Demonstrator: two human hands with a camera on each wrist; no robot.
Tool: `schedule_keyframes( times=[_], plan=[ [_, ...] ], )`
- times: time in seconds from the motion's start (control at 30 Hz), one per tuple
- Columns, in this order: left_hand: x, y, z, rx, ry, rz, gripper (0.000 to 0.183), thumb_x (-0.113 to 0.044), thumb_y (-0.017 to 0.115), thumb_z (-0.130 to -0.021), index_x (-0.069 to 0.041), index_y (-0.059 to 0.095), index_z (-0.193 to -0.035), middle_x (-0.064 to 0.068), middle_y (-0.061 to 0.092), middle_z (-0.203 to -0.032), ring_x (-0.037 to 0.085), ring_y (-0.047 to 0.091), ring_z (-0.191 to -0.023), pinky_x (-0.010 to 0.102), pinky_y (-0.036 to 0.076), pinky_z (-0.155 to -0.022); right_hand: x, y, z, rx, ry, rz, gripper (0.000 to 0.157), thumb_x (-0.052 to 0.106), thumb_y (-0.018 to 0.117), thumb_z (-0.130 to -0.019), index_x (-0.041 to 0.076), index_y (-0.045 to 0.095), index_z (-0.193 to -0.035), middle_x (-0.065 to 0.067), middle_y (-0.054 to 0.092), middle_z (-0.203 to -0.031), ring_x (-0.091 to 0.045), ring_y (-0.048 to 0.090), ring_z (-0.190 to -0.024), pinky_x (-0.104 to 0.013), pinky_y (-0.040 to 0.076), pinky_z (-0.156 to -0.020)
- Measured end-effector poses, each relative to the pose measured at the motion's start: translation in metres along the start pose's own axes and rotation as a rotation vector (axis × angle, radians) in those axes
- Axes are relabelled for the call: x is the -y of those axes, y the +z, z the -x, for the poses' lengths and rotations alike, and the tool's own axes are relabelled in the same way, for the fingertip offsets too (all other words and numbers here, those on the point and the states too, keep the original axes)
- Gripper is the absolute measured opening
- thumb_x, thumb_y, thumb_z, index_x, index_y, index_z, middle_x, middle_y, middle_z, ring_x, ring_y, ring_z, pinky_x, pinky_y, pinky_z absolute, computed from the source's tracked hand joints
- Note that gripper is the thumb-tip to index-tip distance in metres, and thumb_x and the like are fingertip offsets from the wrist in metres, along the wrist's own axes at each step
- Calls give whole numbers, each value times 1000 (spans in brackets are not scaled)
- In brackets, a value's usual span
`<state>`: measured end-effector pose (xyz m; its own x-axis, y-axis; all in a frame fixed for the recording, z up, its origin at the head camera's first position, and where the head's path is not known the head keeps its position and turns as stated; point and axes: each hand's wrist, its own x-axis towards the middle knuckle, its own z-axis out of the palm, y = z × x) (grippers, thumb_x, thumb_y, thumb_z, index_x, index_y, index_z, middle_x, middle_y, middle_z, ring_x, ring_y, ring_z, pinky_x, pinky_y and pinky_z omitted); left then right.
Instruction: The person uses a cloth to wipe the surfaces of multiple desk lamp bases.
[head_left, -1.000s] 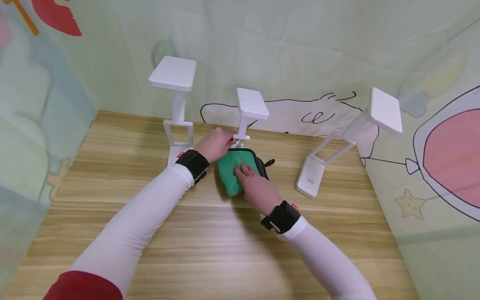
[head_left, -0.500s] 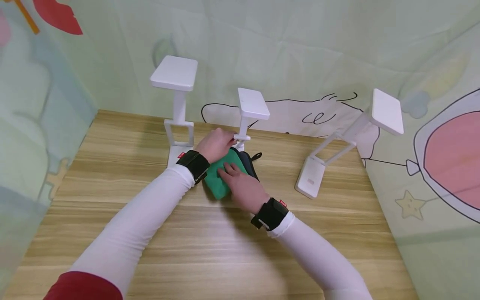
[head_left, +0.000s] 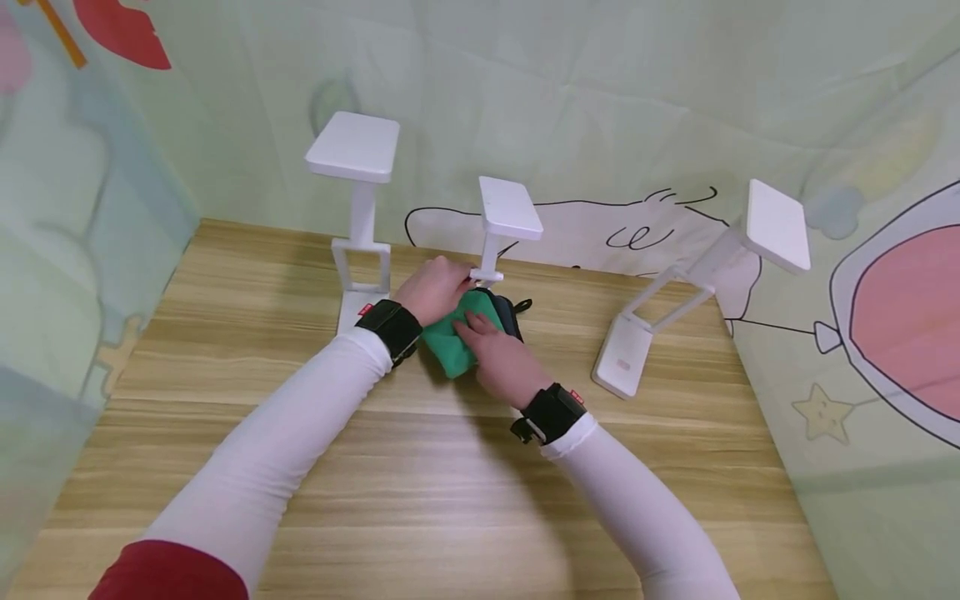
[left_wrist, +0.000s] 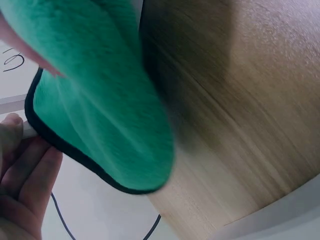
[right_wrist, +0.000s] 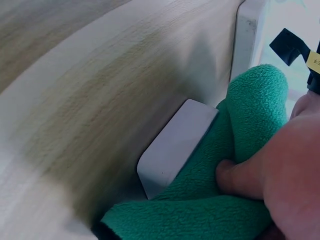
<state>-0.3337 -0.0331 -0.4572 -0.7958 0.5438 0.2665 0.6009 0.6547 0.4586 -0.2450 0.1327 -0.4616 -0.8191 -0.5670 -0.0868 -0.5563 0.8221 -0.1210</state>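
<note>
In the head view a small white desk lamp [head_left: 512, 208] stands between two others at the back of the table. My left hand [head_left: 435, 289] grips it near the hinge; the left wrist view shows my fingers [left_wrist: 37, 172] around a pale bar. A fuzzy green cloth [head_left: 452, 354] with black edging and a dark underside lies over the lamp's lower part. My right hand [head_left: 512, 367] holds this cloth, the thumb pushed into a fold in the right wrist view. There, the white lamp base [right_wrist: 175, 147] shows beside the cloth. Fingers beneath the cloth are hidden.
To the left stands another white lamp [head_left: 354, 146], its base partly behind my left wrist. A third white lamp [head_left: 624, 354] leans up at the right. Patterned fabric walls [head_left: 637, 100] border the wooden table [head_left: 420, 500] at the back and sides.
My right hand and the cloth first shifted left, then slightly back to the right and farther from me. The left hand has kept its grip on the lamp.
</note>
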Motion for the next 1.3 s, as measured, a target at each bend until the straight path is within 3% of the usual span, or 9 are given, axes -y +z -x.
schedule_keyframes(
  times=[0.27,0.4,0.67,0.9,1.13,1.3],
  plan=[
    [2,3,-1,-31,55,-23,8,-11,61,-98,-5,66,-97,7,70,-85,20,64,-74,37,54,-64,3,1,17,38,86,10,62,-9,55,-88,5,44,-148,-19,37,-153,-33,30,-139,-43,48,-99],
    [3,3,-1,-29,41,-16,9,-12,61,-99,-5,67,-98,7,69,-85,18,62,-71,36,53,-62,9,1,30,48,52,103,62,-8,59,-88,5,45,-147,-18,40,-151,-35,34,-137,-41,54,-90],
    [3,3,-2,-45,36,-12,10,-14,62,-99,-6,68,-96,7,69,-84,18,59,-69,36,51,-61,25,2,45,19,-61,181,58,-2,63,-88,3,48,-144,-20,45,-147,-37,41,-132,-40,51,-95],
    [4,5,-2,-43,35,-6,10,-14,61,-99,-7,67,-97,6,68,-81,18,58,-67,35,51,-59,31,3,28,24,-107,120,54,-4,56,-93,6,46,-146,-20,41,-150,-37,35,-136,-43,47,-100],
    [2,4,-1,-12,11,15,9,-14,60,-100,-8,67,-100,6,68,-87,17,58,-70,35,51,-62,9,8,-2,-60,-98,10,68,-14,56,-79,5,47,-144,-19,42,-150,-32,37,-136,-43,49,-97],
    [2,2,-1,-19,21,13,9,-14,61,-99,-7,66,-97,6,68,-85,17,59,-69,35,51,-61,-2,4,-6,-67,-60,-22,70,-13,57,-78,6,46,-145,-18,41,-151,-28,45,-130,-39,53,-91]
  ],
)
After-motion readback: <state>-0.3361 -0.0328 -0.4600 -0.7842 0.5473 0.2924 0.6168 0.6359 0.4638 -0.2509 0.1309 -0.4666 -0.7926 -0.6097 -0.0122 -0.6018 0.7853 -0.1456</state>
